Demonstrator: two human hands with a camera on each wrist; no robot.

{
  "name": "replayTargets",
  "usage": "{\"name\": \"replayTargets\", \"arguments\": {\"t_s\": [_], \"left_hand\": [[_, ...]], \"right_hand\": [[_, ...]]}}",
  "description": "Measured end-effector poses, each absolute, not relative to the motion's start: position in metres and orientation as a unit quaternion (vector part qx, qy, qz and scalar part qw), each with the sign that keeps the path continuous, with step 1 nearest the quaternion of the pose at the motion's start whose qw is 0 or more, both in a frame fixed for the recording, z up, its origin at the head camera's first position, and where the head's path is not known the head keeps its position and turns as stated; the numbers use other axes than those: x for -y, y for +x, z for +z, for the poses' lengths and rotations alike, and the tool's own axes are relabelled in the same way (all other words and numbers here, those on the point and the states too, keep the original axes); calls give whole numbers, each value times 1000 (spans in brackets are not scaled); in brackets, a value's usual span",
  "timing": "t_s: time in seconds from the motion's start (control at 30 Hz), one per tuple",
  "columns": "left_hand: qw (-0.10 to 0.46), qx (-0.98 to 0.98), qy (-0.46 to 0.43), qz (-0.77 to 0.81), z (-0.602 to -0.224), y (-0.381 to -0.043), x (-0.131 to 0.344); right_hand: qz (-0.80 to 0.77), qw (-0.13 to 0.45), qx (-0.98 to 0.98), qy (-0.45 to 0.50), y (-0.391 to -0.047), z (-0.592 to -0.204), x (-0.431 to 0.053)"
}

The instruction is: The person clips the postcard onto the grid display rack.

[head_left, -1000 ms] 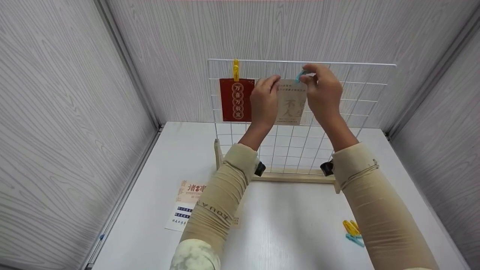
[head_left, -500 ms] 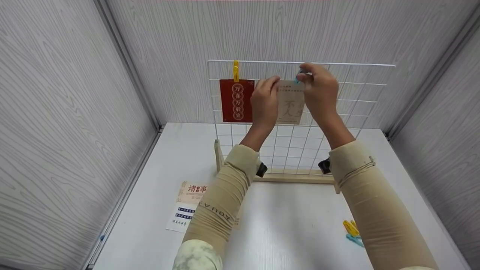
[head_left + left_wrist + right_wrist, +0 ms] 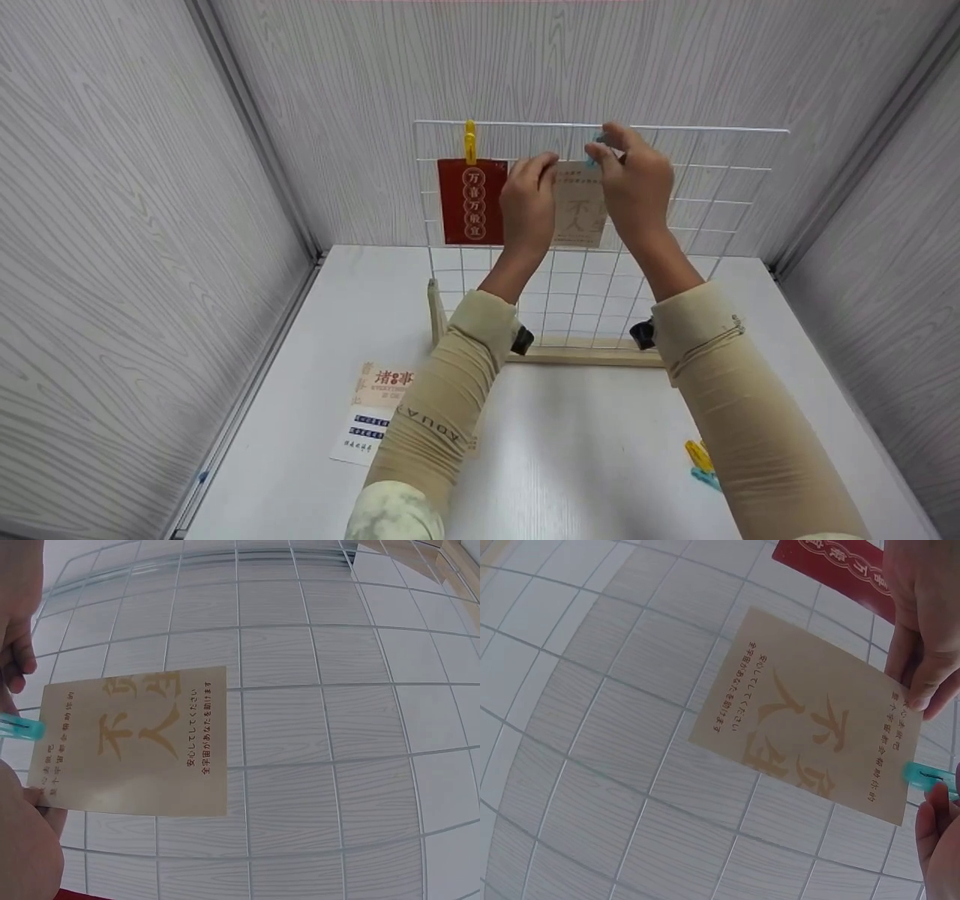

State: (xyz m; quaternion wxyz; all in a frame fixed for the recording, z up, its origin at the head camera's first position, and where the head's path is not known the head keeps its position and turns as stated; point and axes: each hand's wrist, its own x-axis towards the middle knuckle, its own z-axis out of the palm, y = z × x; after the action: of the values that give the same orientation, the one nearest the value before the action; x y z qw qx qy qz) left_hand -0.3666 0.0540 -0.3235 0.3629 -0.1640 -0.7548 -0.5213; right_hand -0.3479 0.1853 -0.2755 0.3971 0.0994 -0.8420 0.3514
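Note:
In the head view my left hand [image 3: 529, 202] pinches the upper left corner of a beige card [image 3: 577, 214] printed with brown characters. The card stands against a white wire grid [image 3: 585, 289], just right of a red card [image 3: 469, 202]. My right hand [image 3: 639, 184] pinches a teal clothespin [image 3: 928, 776] between thumb and forefinger, at the card's top edge. The left wrist view shows the clothespin's [image 3: 22, 726] tip overlapping that edge, between my two hands. A yellow clothespin [image 3: 470, 142] fixes the red card to the grid.
A wooden base [image 3: 592, 357] carries the grid on the white table [image 3: 570, 450]. More printed cards [image 3: 367, 420] lie at left, partly under my left forearm. Yellow clothespins [image 3: 697, 455] and teal ones [image 3: 705, 478] lie at right beside my right forearm. Grey wood-grain panels [image 3: 135, 187] surround the table.
My right hand has shifted a little left with the teal clothespin along the card's top edge. The card's bottom edge sits slightly higher. My left hand has stayed almost in place.

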Motion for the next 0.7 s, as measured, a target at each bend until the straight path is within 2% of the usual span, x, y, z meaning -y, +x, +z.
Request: {"name": "replayTargets", "arguments": {"t_s": [0.4, 0.7], "left_hand": [[359, 766, -159, -509, -322, -364, -52], [355, 770, -155, -507, -322, -364, -54]], "right_hand": [[362, 405, 838, 52, -344, -275, -178], [306, 456, 835, 32, -342, -278, -175]]}}
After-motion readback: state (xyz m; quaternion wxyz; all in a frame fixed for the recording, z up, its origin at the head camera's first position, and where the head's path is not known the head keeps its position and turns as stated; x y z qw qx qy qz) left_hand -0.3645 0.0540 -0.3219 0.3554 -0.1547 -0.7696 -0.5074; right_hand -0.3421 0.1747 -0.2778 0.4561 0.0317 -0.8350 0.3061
